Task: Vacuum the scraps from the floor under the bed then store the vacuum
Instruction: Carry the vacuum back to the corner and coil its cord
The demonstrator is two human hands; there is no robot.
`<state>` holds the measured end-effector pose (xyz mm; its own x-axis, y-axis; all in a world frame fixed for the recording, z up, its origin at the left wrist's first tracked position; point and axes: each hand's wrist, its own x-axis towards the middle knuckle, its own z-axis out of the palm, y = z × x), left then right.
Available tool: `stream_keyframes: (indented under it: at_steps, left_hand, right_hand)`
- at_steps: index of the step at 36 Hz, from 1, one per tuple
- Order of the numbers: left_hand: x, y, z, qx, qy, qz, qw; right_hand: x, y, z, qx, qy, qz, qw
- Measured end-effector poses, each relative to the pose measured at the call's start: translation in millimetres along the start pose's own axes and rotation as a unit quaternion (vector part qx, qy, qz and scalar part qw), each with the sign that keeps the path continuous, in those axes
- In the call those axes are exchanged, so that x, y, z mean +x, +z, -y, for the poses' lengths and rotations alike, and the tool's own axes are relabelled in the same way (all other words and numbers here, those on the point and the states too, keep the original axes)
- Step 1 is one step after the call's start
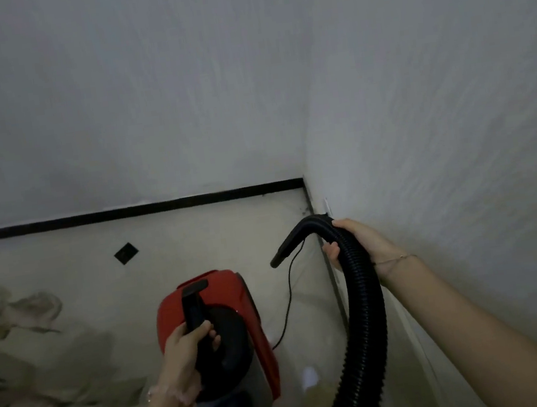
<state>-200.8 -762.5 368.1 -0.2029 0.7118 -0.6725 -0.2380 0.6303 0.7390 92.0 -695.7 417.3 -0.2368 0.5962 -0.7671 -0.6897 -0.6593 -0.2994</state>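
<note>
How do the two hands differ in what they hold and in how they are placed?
The left hand closes around the black carry handle of the red vacuum, low in the picture. The right hand grips the black ribbed hose just behind its curved nozzle, higher and beside the wall. Both are shut on parts of the same machine, and both wrists wear a thin bracelet.

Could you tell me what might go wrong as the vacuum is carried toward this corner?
The thin power cord hangs loose between the red vacuum and the wall; it could snag or trip the person. The left hand alone bears the vacuum by its black handle, so it may swing or slip. The hose, gripped by the right hand near the nozzle, could scrape the wall.
</note>
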Motion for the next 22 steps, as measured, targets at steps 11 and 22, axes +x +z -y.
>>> stream_keyframes:
  at_steps: [11,22]
  left_hand:
    - [106.2,39.5,-88.9,-0.036,-0.014,-0.028,0.999]
    - [255.3,54.1,-203.0,0.019,-0.042,0.033,0.998]
  right_hand:
    - [87.1,69.3,91.6,0.005,0.015,0.006,1.000]
    - [185.2,154.0,160.0,0.054,-0.049,-0.048,0.996]
